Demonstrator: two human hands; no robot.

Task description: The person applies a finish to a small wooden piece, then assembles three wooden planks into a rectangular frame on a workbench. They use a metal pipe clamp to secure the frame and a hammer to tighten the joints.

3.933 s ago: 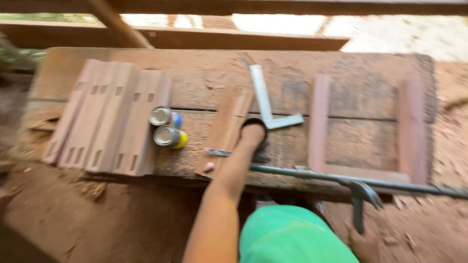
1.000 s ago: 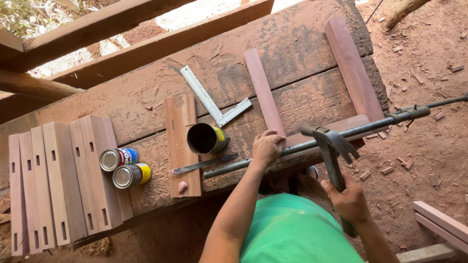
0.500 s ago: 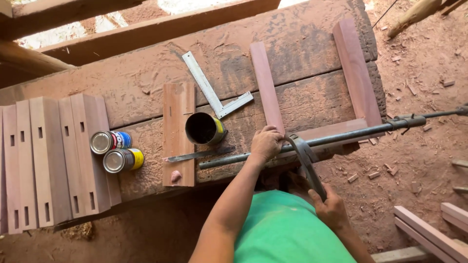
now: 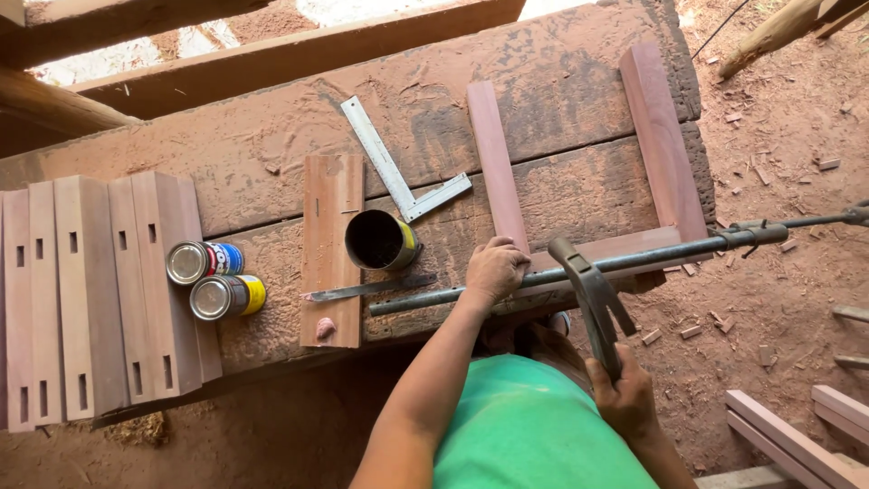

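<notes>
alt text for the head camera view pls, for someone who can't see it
Seen from above, a person at a worn wooden workbench rests the left hand on a long metal bar clamp laid across a reddish wooden frame, while the right hand grips the clamp's handle. Further left lie a metal square, an open can, a knife, two closed tins and mortised boards.

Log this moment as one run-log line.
left hand: pressing wooden frame and bar clamp | right hand: gripping hammer | open can beside
</notes>
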